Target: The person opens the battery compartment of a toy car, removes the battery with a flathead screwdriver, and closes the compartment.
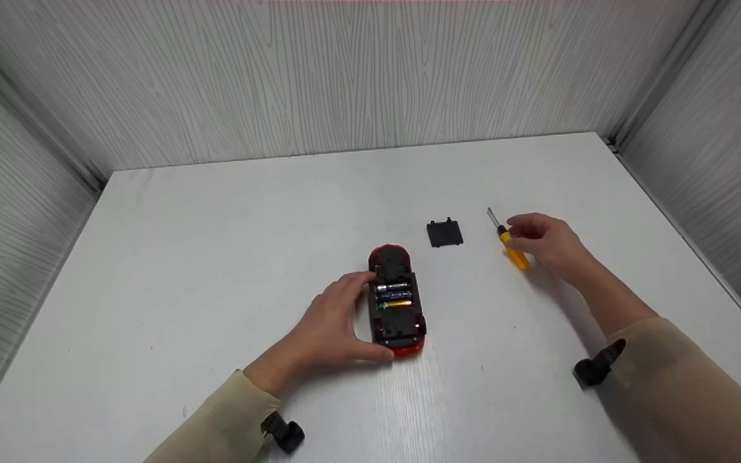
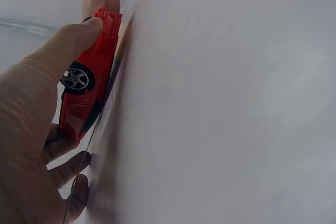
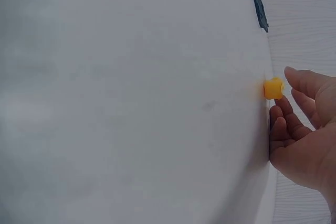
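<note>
A red toy car [image 1: 399,325] lies upside down on the table, its dark underside up and three batteries [image 1: 394,295] showing in the uncovered compartment. My left hand [image 1: 329,321] holds it from the left, thumb at the near end and fingers along the side; the left wrist view shows the thumb on the red body [image 2: 97,59]. To the right, a screwdriver [image 1: 516,257] with a yellow handle lies with its tip pointing away. My right hand [image 1: 550,244] is beside that handle [image 3: 273,88], with thumb and fingers apart around it.
A black battery cover [image 1: 445,233] lies flat between the car and the screwdriver, a little farther back. Pale wood-grain panels [image 1: 357,77] stand behind the white table [image 1: 216,244] and on both sides.
</note>
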